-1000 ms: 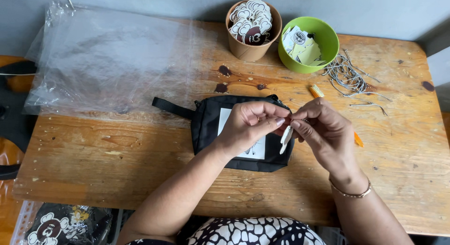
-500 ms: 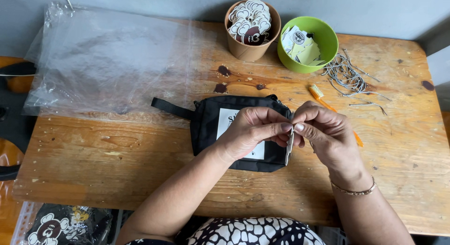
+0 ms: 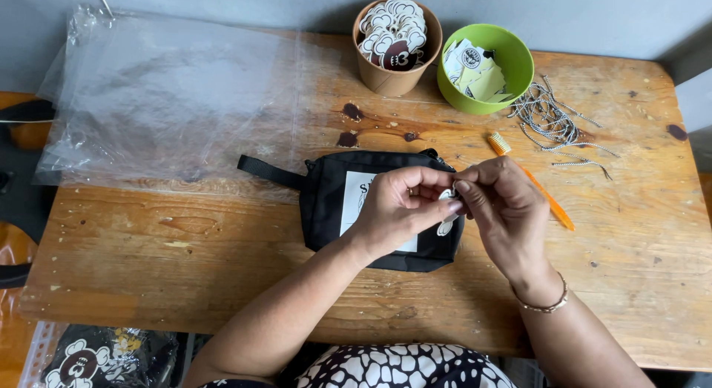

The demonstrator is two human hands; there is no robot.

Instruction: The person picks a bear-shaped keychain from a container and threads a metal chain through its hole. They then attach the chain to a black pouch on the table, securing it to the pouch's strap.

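Observation:
A black pouch with a strap and a white label lies on the wooden table. Above its right end my left hand and my right hand meet, fingertips together, pinching a small white tag between them. Most of the tag is hidden by my fingers. My right wrist wears a thin bracelet.
A brown cup of black-and-white cutout tags and a green bowl of paper tags stand at the back. A pile of black-and-white cords and an orange tool lie at right. Clear plastic bags cover the table's left.
My hands have closed together over the pouch's right end; the white tag that hung down between them is now mostly covered by my fingers.

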